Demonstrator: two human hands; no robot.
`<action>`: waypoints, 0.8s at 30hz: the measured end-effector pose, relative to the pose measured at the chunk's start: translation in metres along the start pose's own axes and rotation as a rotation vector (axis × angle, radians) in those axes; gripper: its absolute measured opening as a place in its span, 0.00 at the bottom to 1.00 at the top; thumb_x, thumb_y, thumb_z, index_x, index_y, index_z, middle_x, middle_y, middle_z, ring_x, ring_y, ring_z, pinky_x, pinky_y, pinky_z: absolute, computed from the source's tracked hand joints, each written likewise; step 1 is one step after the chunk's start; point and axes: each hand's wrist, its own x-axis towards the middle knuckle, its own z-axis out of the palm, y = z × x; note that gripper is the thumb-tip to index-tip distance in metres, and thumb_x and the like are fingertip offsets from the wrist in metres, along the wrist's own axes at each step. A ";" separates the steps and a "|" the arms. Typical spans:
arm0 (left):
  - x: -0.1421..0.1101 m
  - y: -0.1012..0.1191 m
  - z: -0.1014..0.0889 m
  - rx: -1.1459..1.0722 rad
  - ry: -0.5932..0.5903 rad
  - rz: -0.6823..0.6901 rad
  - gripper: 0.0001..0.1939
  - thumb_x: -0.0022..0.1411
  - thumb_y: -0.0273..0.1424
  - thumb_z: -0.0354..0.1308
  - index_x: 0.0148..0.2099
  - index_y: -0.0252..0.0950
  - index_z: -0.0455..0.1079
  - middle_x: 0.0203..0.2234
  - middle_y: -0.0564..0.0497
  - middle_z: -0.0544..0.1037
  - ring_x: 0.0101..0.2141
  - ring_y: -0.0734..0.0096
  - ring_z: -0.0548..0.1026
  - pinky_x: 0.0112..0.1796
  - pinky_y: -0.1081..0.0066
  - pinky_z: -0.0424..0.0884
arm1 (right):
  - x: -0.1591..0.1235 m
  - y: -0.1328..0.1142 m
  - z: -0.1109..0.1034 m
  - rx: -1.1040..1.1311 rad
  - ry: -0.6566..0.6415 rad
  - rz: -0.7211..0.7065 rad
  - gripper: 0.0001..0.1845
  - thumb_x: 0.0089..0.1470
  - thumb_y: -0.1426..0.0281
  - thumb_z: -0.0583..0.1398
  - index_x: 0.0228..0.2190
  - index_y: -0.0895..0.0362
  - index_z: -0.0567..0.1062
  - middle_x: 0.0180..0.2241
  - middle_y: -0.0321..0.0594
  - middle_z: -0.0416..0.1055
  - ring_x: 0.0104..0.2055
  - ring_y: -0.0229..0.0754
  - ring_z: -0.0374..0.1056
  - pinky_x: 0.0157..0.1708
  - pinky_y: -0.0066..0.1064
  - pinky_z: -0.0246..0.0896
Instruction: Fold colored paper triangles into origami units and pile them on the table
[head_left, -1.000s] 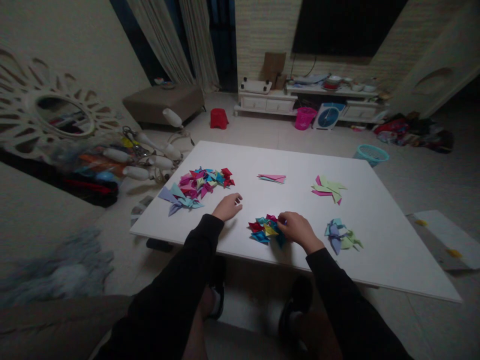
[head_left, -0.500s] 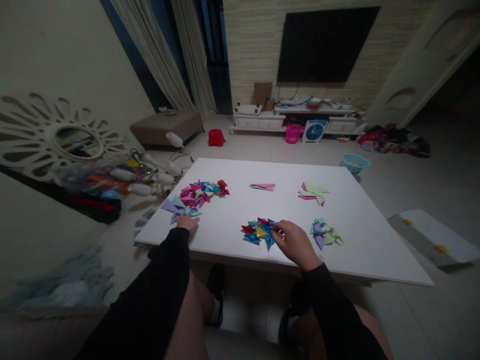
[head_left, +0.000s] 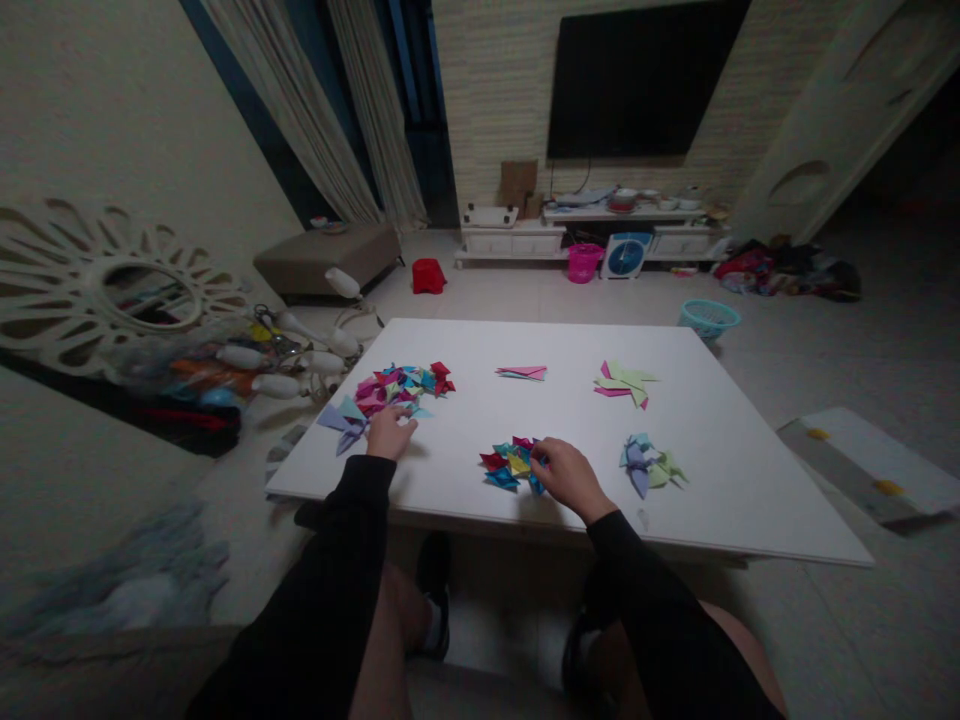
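Note:
My left hand (head_left: pixel 391 433) is at the left of the white table, its fingers closed on a light blue folded-paper piece (head_left: pixel 421 412) that shows past the fingertips. Beside it lie a lilac folded paper (head_left: pixel 346 432) and a heap of pink, red and blue origami pieces (head_left: pixel 394 385). My right hand (head_left: pixel 571 480) has its fingers bent together at the right edge of a smaller pile of red, blue and yellow origami pieces (head_left: pixel 510 463). Whatever is between those fingertips is hidden.
Lilac and green folded papers (head_left: pixel 651 468) lie to the right, with green and pink ones (head_left: pixel 624 383) behind them. A thin pink folded stack (head_left: pixel 523 372) is at the back middle of the white table (head_left: pixel 720 510). A turquoise basket (head_left: pixel 709 318) stands on the floor beyond.
My left hand went left to the light-coloured papers, then shifted slightly right with a light blue piece. My right hand stays at the middle pile, a little further left. The view tilted up.

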 end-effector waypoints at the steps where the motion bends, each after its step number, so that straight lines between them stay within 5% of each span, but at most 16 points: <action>1: -0.007 0.019 0.004 -0.108 0.025 0.080 0.14 0.54 0.32 0.59 0.42 0.34 0.79 0.46 0.42 0.80 0.44 0.57 0.77 0.49 0.61 0.69 | 0.002 0.001 0.001 0.032 0.026 0.013 0.05 0.58 0.70 0.59 0.32 0.55 0.76 0.34 0.40 0.74 0.38 0.41 0.68 0.37 0.30 0.55; 4: -0.033 0.078 0.023 -0.439 -0.057 0.246 0.11 0.54 0.32 0.60 0.37 0.35 0.81 0.37 0.46 0.82 0.37 0.62 0.77 0.39 0.66 0.73 | 0.008 0.004 0.005 0.182 0.124 0.071 0.07 0.58 0.68 0.58 0.31 0.55 0.76 0.33 0.40 0.75 0.36 0.41 0.68 0.38 0.31 0.58; 8: -0.057 0.128 0.054 -0.674 -0.229 0.247 0.08 0.52 0.32 0.64 0.32 0.34 0.81 0.28 0.47 0.82 0.28 0.68 0.75 0.31 0.70 0.70 | 0.016 0.007 0.010 0.360 0.252 0.158 0.11 0.59 0.65 0.56 0.30 0.55 0.76 0.32 0.40 0.75 0.34 0.42 0.68 0.38 0.33 0.61; 16: -0.037 0.136 0.084 -0.795 -0.320 0.263 0.10 0.50 0.35 0.69 0.29 0.33 0.77 0.21 0.50 0.77 0.23 0.74 0.69 0.26 0.73 0.64 | 0.036 0.016 0.012 0.593 0.325 0.277 0.14 0.57 0.62 0.56 0.38 0.56 0.78 0.37 0.43 0.77 0.37 0.44 0.70 0.39 0.36 0.64; 24: -0.021 0.139 0.092 -0.957 -0.321 0.216 0.16 0.51 0.36 0.69 0.41 0.34 0.74 0.25 0.52 0.77 0.26 0.73 0.72 0.29 0.74 0.67 | 0.053 0.017 0.014 0.671 0.275 0.277 0.09 0.52 0.63 0.61 0.28 0.56 0.78 0.29 0.38 0.76 0.33 0.42 0.69 0.38 0.34 0.64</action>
